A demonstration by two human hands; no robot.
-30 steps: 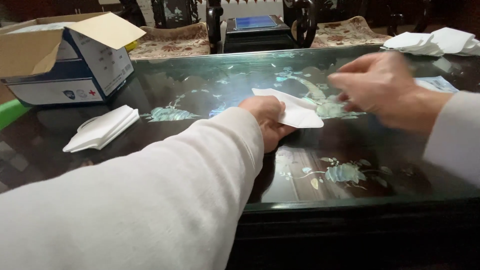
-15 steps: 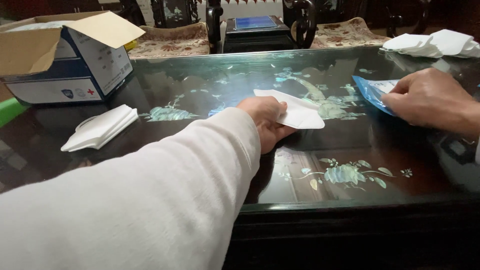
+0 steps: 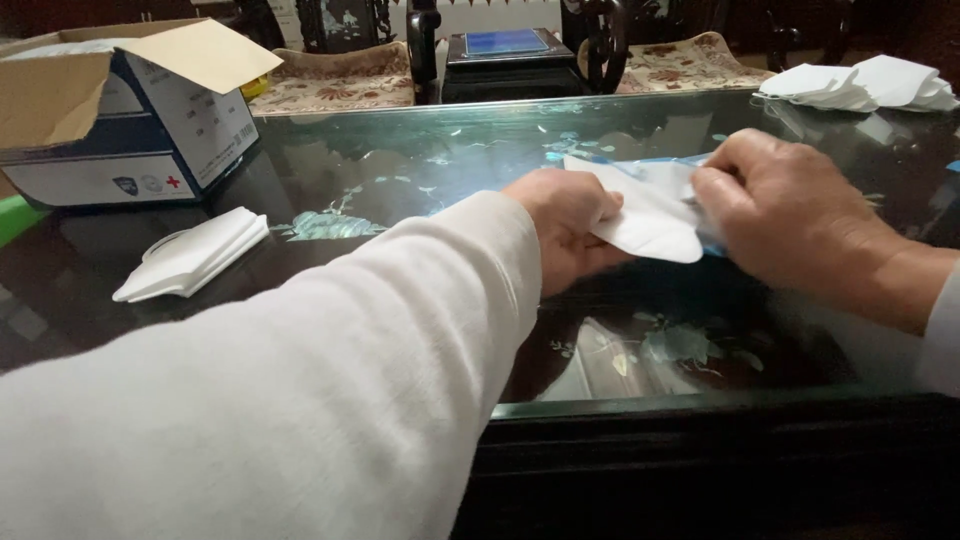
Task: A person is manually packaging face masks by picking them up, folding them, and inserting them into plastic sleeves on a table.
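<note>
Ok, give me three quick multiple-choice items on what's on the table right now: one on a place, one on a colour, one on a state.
1. Where does the small stack of white masks lie?
A. inside the box
B. on the glass table, in front of the box
C. under the right hand

2. What colour shows on the wrapper behind the white mask in hand?
A. blue
B. red
C. yellow

3. In what state is the cardboard box?
A. taped shut
B. crushed flat
C. open, flap raised

Answers:
1 B, the stack rests on the glass table just in front of the box.
2 A, a blue edge of the wrapper shows behind the white mask that the left hand and right hand both grip.
3 C, its flap stands up and open.
</note>
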